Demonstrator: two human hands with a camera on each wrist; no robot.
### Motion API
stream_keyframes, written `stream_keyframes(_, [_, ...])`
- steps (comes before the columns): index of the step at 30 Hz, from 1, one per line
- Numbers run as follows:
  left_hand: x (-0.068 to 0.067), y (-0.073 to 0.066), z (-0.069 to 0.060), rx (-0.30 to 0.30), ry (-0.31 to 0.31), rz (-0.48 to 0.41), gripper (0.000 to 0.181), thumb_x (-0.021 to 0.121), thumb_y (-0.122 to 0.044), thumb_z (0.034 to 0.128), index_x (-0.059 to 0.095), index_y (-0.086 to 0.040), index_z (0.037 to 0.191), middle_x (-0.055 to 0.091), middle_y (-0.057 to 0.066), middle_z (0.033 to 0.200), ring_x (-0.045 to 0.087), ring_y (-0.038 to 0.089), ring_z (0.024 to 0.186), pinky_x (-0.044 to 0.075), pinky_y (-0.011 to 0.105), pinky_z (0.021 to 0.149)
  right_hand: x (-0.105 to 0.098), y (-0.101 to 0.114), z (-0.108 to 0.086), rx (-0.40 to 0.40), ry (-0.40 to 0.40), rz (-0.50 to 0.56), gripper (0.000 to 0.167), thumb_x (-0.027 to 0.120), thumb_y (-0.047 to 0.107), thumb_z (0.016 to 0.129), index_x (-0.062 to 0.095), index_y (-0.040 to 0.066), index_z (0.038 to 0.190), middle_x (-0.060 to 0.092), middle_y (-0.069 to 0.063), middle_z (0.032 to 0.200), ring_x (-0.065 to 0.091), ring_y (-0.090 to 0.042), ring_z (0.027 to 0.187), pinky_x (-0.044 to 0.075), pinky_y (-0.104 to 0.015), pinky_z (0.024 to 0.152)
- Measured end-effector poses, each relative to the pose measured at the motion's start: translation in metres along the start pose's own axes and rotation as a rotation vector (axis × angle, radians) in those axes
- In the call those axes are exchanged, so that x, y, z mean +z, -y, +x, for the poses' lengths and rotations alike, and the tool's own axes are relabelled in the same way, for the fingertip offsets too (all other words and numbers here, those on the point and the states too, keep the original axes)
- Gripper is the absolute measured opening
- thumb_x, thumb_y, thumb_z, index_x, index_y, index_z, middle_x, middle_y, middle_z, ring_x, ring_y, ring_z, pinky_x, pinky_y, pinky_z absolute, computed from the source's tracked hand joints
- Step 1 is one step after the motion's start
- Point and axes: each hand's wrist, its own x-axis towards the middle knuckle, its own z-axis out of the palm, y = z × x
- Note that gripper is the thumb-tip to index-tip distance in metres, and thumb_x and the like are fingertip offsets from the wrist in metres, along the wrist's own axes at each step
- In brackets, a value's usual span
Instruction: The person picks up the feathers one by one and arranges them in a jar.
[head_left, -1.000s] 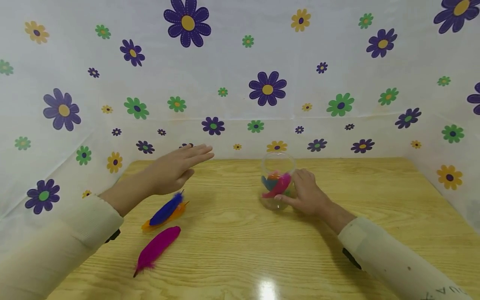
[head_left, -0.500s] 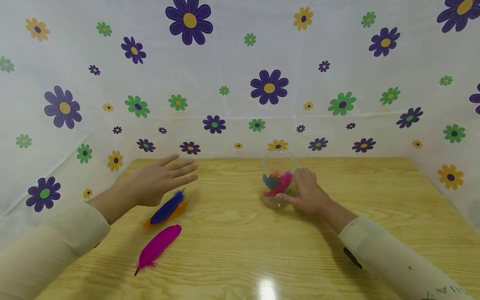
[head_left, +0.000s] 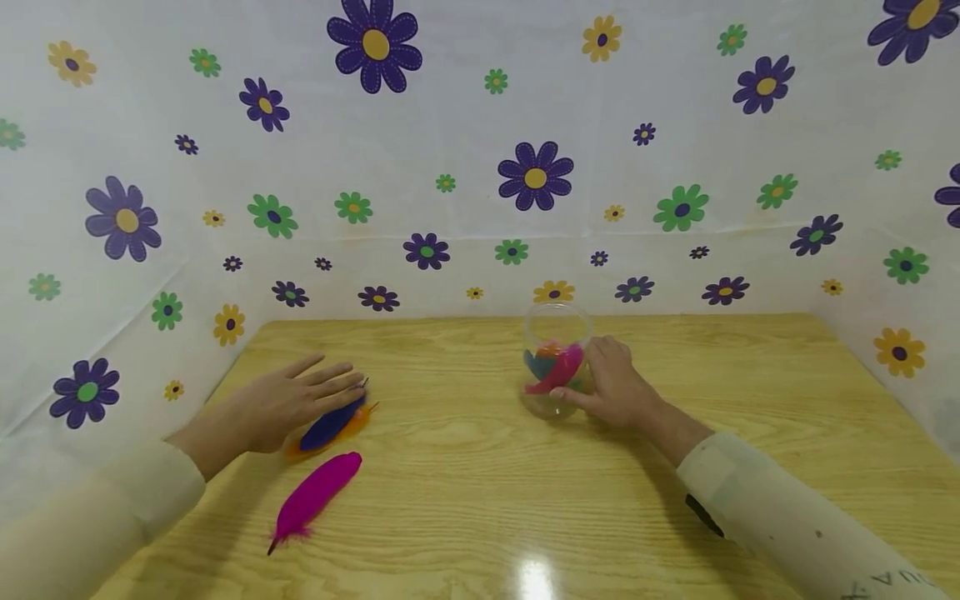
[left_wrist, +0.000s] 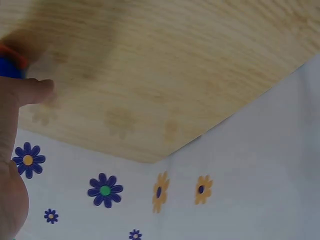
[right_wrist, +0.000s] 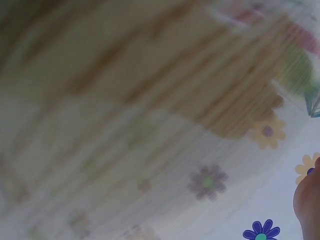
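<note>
In the head view my left hand (head_left: 288, 404) is spread with straight fingers over a blue feather (head_left: 328, 429) at the left of the table. Beneath that feather lies an orange feather (head_left: 357, 422). Whether the fingertips touch the blue one I cannot tell. Closer to me rests a magenta feather (head_left: 315, 498). My right hand (head_left: 618, 387) grips the right side of a clear jar (head_left: 542, 406), which stands upright and holds several coloured feathers, a pink feather (head_left: 561, 372) among them. The left wrist view catches only my thumb (left_wrist: 35, 91) and a bit of blue and orange.
The wooden table (head_left: 450, 500) ends at a white cloth backdrop (head_left: 450, 108) printed with flowers, which also stands along the left and right sides. Bare wood lies between the loose feathers and the jar. The right wrist view is mostly blurred.
My left hand has come down and to the left, from above and behind the feathers to over the blue one, its fingers spreading. My right hand and the jar have stayed put.
</note>
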Motion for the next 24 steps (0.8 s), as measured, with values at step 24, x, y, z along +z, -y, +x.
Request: stream_keyframes(24, [0.018,-0.01,0.006,-0.016,-0.037,-0.022,0.051,0.073,-0.026,0.0903,0.061,-0.009,0.137,0.062,0.007,0.139,0.051,0.032,0.136,0.039,0.055,0.112,0.001,0.001,-0.001,-0.002,0.009,0.0,0.05,0.069,0.052,0.088,0.053,0.011,0.111,0.054,-0.005,0.103,0.042,-0.024,0.102,0.031,-0.046,0.097])
